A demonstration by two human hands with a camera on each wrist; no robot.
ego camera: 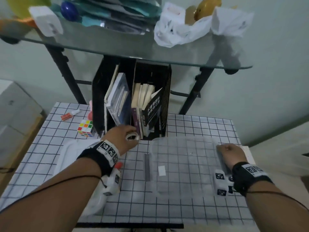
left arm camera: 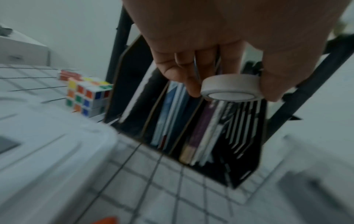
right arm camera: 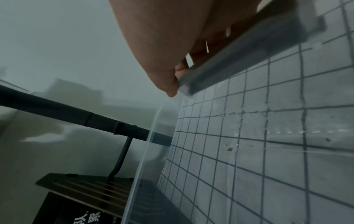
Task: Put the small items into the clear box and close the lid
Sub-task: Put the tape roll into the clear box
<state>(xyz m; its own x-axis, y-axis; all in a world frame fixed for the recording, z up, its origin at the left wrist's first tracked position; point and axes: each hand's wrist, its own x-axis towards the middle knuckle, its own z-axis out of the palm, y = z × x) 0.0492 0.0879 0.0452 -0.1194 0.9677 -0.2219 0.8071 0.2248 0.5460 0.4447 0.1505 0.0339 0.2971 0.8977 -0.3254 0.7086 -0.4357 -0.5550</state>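
A black book (ego camera: 153, 108) in the black file rack (ego camera: 100, 97) carries white Chinese characters on its cover, too blurred to read with certainty; the wristbands (ego camera: 108, 150) on both arms bear black-and-white square code markers; no brand name is legible anywhere.

The left hand (ego camera: 120, 136) pinches a small roll of white tape (left arm camera: 232, 89) between thumb and fingers (left arm camera: 191, 81), lifted off the counter (ego camera: 200, 126) just in front of the file rack and to the left of the clear box (ego camera: 184, 158); the roll lies flat, its hollow core facing down toward the wrist camera.

The right hand (ego camera: 229, 152) sits at the right edge of the clear box, its fingers (right arm camera: 184, 66) curled round the grey latch strip (right arm camera: 239, 56) on that rim, thumb pressed at the strip's end.

The clear box stands open on the checked cloth of the counter, right of the tape and in front of the rack; a white slip (ego camera: 161, 171) shows within its outline; its pale lid (ego camera: 70, 153) lies left of the box, under the left forearm.

A puzzle cube (ego camera: 85, 128) sits left of the rack; an orange-and-white tube (ego camera: 69, 115) lies beyond the cube.
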